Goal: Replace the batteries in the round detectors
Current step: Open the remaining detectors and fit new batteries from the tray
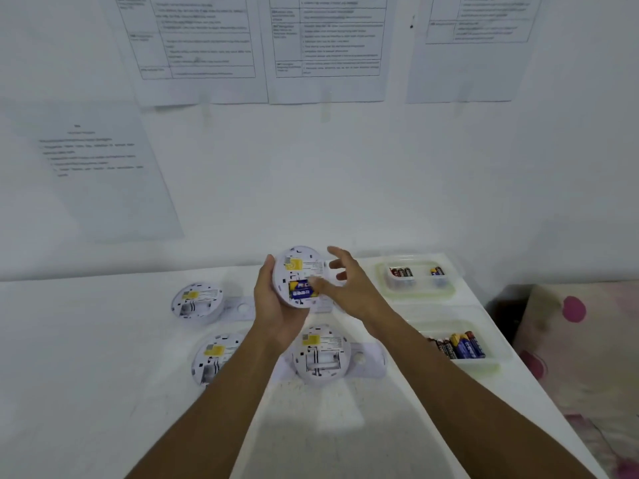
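My left hand (276, 305) grips a round white detector (300, 267) from its left side and holds it up, back facing me. Blue and yellow batteries (300, 289) sit in its open compartment. My right hand (345, 285) is at the detector's right side, its thumb pressing on the batteries and its other fingers spread loosely. Three more detectors lie backs up on the white table (86, 340): one at the far left (197, 300), one at the near left (216, 356), one in the middle (320, 354). Their battery compartments look empty.
A clear tray (460, 344) at the right holds several blue and dark batteries. A second clear tray (415, 276) behind it holds a few more. Flat white cover plates (366, 361) lie by the detectors. Printed sheets hang on the wall. A patterned cloth (581, 340) lies past the table's right edge.
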`<state>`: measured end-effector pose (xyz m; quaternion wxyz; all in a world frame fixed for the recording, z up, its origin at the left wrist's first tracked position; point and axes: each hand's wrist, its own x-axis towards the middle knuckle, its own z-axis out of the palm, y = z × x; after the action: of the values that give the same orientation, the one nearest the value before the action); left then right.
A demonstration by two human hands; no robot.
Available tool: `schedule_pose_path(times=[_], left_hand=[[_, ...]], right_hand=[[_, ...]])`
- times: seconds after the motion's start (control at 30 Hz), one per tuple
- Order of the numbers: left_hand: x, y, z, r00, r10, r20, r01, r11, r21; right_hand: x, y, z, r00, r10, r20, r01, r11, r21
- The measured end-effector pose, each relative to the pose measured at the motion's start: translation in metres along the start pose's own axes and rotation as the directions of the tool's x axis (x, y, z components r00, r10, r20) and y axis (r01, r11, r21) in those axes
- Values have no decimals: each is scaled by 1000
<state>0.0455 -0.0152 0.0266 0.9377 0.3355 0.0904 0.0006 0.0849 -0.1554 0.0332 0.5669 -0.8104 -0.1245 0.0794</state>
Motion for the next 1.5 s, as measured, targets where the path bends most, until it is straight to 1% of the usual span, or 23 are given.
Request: schedule_pose_path(times=[0.07,0.13,0.2,0.27,0.33,0.4,0.5,0.63,0.7,0.77,0.8,0.83,0.87,0.9,0.93,0.97,1.03,1.07,1.1,1.17,1.27,1.4,1.5], left_hand=[[1,18,-13,999,46,-17,-47,998,-39],[4,35,-26,996,77,-40,-79,995,-67],[7,46,-37,995,78,-61,-83,994,-76],[7,53,-45,995,70,-74,-76,995,-72],[6,56,-51,994,68,-81,-74,995,-71],[5,58,-55,995,61,-83,-67,995,-71],[5,59,-63,994,52,-95,-59,995,-79],[6,61,-72,995,39,-96,-47,995,-88],[8,62,-74,995,36,-93,-44,995,-87],[11,64,-75,995,43,-91,-51,995,-89],[12,65,-76,995,46,-90,-54,994,-93],[13,66,-77,995,47,-90,-56,994,-98],[15,66,-77,994,48,-96,-58,993,-104],[15,65,-77,994,48,-101,-59,993,-107],[16,64,-76,994,46,-102,-57,993,-104],[16,62,-74,994,42,-103,-53,994,-100],[16,57,-70,994,29,-107,-39,995,-91],[16,55,-67,994,21,-107,-31,996,-87],[16,53,-65,994,14,-105,-23,996,-85],[15,47,-61,996,0,-93,-8,996,-85],[12,36,-54,998,-25,-59,20,996,-84],[6,16,-42,997,-74,22,75,994,-81],[1,5,-34,997,-63,48,66,996,-52]], right_hand=[[7,2,1,998,-60,-15,58,990,-128],[18,9,4,987,-153,41,157,913,-377],[33,16,9,969,-166,185,246,746,-619],[50,20,15,948,-107,299,306,554,-774],[63,20,19,931,-40,362,341,441,-830],[71,19,24,916,6,402,366,399,-841],[76,20,29,899,39,437,390,385,-836],[81,23,32,903,3,429,390,411,-824],[79,21,32,915,-22,402,359,495,-791],[74,13,31,951,-59,304,249,727,-640],[70,7,29,969,-55,240,166,867,-470],[66,3,27,979,-27,200,72,972,-226],[62,0,24,981,16,193,-25,998,49],[58,0,22,976,66,210,-129,944,303],[54,0,19,964,115,241,-226,831,509],[49,0,18,949,154,275,-303,688,660],[42,1,16,924,195,329,-382,441,813],[39,0,15,917,202,345,-398,375,837],[36,-2,15,912,212,351,-406,349,844],[29,-8,13,912,248,327,-402,387,830],[18,-15,12,941,267,207,-325,552,768],[-3,-25,21,984,161,81,-178,798,575],[-16,-28,33,996,81,-24,-63,902,428]])
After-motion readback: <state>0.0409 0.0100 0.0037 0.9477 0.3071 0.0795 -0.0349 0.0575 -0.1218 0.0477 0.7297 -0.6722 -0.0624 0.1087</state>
